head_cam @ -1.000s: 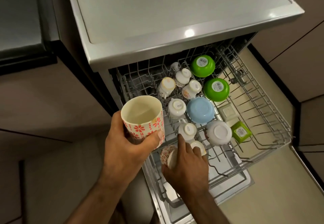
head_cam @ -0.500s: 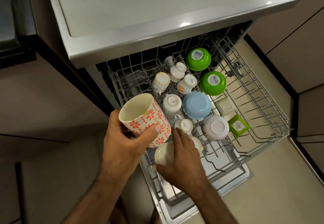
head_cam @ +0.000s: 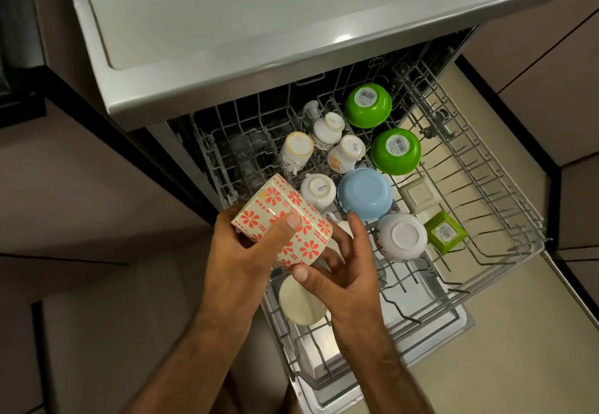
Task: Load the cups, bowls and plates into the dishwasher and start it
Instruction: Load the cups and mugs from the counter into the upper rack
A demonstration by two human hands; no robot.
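My left hand (head_cam: 240, 251) grips a cream cup with red flowers (head_cam: 285, 222), tipped on its side above the near-left part of the pulled-out wire rack (head_cam: 505, 186). My right hand (head_cam: 346, 274) lies with straight fingers against the cup's lower right end, thumb just under it. A plain cream cup (head_cam: 303, 303) sits in the rack below both hands. Upside down in the rack stand several white cups (head_cam: 317, 191), two green bowls (head_cam: 368, 105), a blue bowl (head_cam: 364, 193) and a white bowl (head_cam: 402, 238).
The dishwasher's grey top (head_cam: 291, 24) overhangs the back of the rack. Two small square dishes, one pale (head_cam: 418, 194) and one green (head_cam: 445, 232), lie right of the bowls. The rack's right side holds bare tines. The open door (head_cam: 327, 381) lies below; cabinets flank both sides.
My left hand has tipped the flowered cup from upright onto its side and moved it right. My right hand let go of the cream cup in the rack and rose to the flowered cup.
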